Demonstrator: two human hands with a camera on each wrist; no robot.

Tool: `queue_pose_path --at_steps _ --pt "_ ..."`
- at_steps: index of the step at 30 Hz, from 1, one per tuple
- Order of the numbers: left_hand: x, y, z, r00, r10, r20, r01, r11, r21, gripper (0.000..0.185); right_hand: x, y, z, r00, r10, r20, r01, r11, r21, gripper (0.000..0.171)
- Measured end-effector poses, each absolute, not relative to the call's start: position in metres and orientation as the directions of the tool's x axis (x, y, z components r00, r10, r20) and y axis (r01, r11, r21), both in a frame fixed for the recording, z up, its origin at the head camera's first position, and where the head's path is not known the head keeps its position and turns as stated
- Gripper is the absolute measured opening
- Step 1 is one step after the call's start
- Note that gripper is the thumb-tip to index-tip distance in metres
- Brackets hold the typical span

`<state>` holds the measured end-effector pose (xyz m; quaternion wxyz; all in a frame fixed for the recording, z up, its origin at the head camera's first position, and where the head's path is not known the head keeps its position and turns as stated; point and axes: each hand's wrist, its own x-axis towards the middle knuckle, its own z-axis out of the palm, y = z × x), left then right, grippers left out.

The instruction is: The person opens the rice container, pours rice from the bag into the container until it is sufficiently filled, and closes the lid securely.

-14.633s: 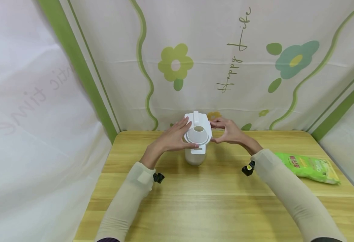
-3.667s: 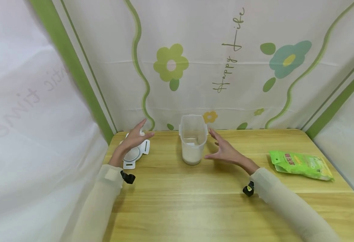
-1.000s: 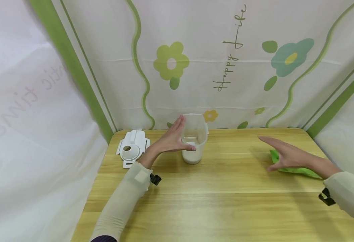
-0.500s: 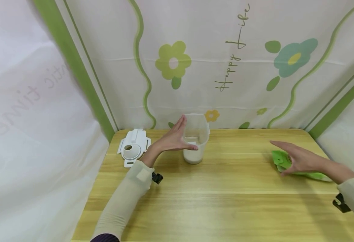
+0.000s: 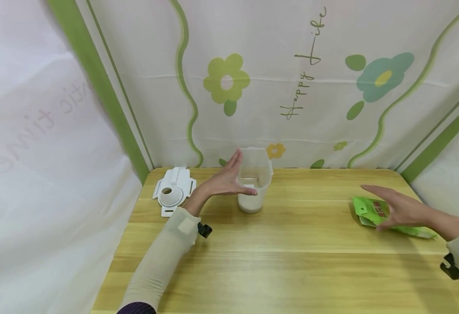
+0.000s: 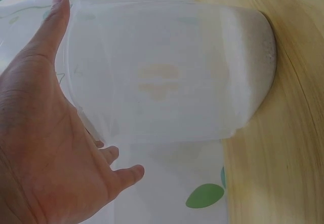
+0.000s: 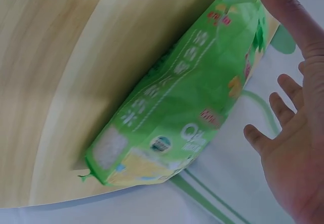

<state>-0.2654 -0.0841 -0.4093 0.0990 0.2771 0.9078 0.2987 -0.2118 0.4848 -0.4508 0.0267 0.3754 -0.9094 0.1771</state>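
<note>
Two open hands here: my left hand (image 5: pixel 225 181) flat beside the clear container (image 5: pixel 254 181), my right hand (image 5: pixel 400 208) spread over the green bag (image 5: pixel 371 212), its print too blurred to read.

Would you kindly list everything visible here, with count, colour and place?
container: one, clear, with white grains at the bottom, back centre of the table.
lid: one, white, back left of the table.
bag: one, green, lying at the right edge.
table: one, light wood.
backdrop: one, white with green flowers and stripes, behind and at both sides.
left hand: one, fingers straight, against the container's left side.
right hand: one, fingers spread over the bag.
</note>
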Motion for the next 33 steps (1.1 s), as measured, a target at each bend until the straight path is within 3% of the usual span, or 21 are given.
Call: queue_pose_path --at_steps 8,33 --pt "-0.266 -0.083 -0.409 -0.828 0.56 -0.019 0.438 0.667 0.603 0.143 -0.213 0.504 -0.459 -0.66 -0.709 0.249 -0.749 0.595 -0.291 0.134" --pt "-0.264 -0.085 -0.41 -0.817 0.576 -0.014 0.439 0.638 0.633 0.14 -0.2 0.549 -0.485 -0.801 -0.569 0.187 -0.597 0.739 -0.311 0.13"
